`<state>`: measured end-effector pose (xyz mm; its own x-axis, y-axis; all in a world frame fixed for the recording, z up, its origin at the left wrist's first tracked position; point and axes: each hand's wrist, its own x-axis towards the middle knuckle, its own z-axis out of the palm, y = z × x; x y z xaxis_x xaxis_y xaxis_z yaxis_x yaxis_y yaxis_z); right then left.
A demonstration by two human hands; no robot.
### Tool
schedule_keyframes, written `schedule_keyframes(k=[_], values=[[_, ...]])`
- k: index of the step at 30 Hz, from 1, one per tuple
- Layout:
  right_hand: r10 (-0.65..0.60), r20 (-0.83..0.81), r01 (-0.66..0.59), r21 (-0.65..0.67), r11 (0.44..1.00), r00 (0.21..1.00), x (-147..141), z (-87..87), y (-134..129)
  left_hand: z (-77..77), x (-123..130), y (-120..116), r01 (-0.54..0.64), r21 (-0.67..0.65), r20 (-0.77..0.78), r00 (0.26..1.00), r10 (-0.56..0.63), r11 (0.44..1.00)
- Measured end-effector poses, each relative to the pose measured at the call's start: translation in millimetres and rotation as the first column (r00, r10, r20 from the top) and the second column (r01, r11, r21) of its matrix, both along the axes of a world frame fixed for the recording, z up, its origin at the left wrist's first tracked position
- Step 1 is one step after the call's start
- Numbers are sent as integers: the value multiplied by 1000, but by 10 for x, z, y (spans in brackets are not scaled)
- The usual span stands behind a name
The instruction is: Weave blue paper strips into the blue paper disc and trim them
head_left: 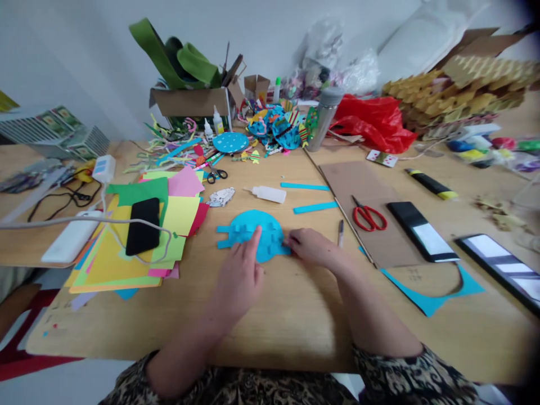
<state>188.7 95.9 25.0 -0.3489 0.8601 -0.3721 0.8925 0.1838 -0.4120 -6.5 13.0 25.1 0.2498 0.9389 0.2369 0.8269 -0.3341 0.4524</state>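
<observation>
A round blue paper cutout [253, 218] lies flat on the table, with small folded paper tabs on it and two short strips sticking out at its left. My left hand [240, 275] rests over its lower part; the index finger is stretched out and touches the paper, the other fingers curl loosely, and it grips nothing. At the cutout's right edge, my right hand [310, 246] pinches a short blue paper strip [284, 251], partly hidden by the fingers. A white glue bottle [270, 194] lies just beyond the cutout. Two loose blue strips [314, 208] lie to its right.
Coloured paper sheets with a black phone [143, 226] on them are at left. Red-handled scissors [369, 217] and another phone [423, 232] lie on cardboard [367, 180] at right. A bottle [324, 119] and a box [189, 102] stand at the back.
</observation>
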Motion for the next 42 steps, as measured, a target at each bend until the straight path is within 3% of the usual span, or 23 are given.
schedule_keyframes(k=[2, 4, 6, 9, 14, 21, 42], values=[[-111, 11, 106, 208, 972, 994, 19, -64, -157, 19, -144, 4, -15, 32, 62, 998, 13, 999], [-191, -96, 213, 401, 891, 977, 27, -182, -372, -11, -279, -22, -21, 55, 84, 996, 17, 998], [-80, -214, 184, 525, 831, 974, 16, -329, -595, -81, -385, -60, -27, 87, 75, 997, 21, 996], [124, -225, 46, 626, 778, 966, -25, -508, -822, -205, -468, -106, -37, 148, 52, 998, 30, 988], [213, -172, -39, 685, 727, 962, -61, -584, -848, -315, -486, -110, -65, 230, 89, 995, 46, 971], [207, -180, -17, 714, 700, 962, -44, -631, -813, -336, -467, -111, -92, 291, 38, 996, 85, 952], [177, 23, -135, 747, 651, 984, -109, -658, -797, -396, -420, -127, -90, 182, -193, 973, 125, 979]])
